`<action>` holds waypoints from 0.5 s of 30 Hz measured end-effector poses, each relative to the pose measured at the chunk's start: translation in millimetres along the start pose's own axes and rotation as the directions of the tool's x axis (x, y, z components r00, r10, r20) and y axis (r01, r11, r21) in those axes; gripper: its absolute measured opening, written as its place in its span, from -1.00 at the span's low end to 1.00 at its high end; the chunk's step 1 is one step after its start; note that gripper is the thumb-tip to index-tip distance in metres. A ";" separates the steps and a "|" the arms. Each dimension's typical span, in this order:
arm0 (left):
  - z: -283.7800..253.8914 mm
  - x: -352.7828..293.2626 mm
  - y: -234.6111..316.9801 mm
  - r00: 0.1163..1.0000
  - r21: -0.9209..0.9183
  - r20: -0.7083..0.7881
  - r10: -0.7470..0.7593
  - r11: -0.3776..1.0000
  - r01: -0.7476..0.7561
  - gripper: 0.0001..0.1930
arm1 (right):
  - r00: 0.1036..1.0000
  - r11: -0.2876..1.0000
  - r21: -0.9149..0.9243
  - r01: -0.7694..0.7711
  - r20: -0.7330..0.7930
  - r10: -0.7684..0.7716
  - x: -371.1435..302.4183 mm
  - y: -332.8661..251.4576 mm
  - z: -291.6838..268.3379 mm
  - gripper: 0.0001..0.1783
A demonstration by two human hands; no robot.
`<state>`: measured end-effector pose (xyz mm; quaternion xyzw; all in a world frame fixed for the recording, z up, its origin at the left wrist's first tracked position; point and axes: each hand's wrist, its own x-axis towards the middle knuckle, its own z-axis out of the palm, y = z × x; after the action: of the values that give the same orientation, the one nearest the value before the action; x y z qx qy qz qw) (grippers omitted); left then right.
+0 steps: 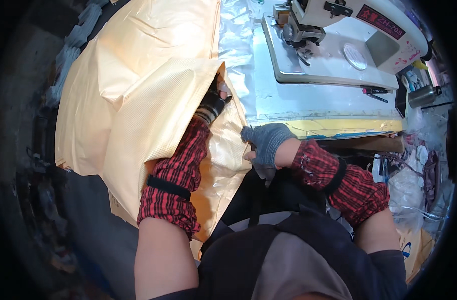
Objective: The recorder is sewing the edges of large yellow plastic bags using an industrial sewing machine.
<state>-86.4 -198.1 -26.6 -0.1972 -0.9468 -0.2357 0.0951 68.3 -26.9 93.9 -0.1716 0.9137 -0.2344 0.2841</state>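
Observation:
Pale yellow woven plastic sheeting (133, 85) spreads over the left half of the head view, with a flap folded back. Under that flap reaches my left hand (213, 104), in a dark striped glove with bare fingertips. The flap and the shadow hide most of its fingers, so their grip does not show. My right hand (269, 143), in a grey knitted glove, is closed on the sheeting's right edge, thumb on the near side. Red and black checked sleeves cover both forearms.
A white sewing machine (383, 35) stands on the white worktable (288, 102) at the far right. Beside its base lie pens (376, 95) and a dark phone (401, 97). A metal cylinder (422, 96) is at the table's right. Crumpled clear plastic (406, 190) piles up below.

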 end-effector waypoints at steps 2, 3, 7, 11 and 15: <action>-5.1 8.5 8.3 1.000 0.040 -0.029 0.009 0.999 -0.007 -0.28 | 0.999 0.999 -0.031 0.011 -0.047 -0.012 5.6 10.6 11.4 -0.54; -9.8 16.6 15.1 0.998 0.068 -0.062 0.025 0.997 -0.021 -0.28 | 0.999 1.000 -0.026 0.004 -0.045 -0.006 7.3 11.2 9.5 -0.54; -47.1 73.2 32.6 0.952 0.268 -0.283 0.119 0.962 -0.041 -0.26 | 0.949 0.998 0.042 0.039 -0.314 -0.024 29.4 20.5 -13.2 -0.67; -87.1 119.5 35.2 0.932 0.393 -0.357 0.058 0.915 0.094 -0.24 | 0.791 0.991 0.075 0.110 -0.611 -0.042 71.2 43.3 -51.5 -0.78; -67.2 121.5 39.7 0.955 0.402 -0.295 -0.039 0.902 0.161 -0.20 | 0.824 0.978 0.206 0.011 -0.556 0.108 104.0 58.8 -52.9 -0.79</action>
<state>-173.8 -158.5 81.3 -0.0873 -0.9611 -0.0560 0.2558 -55.1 -7.0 56.0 -0.0419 0.9324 -0.3581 0.0229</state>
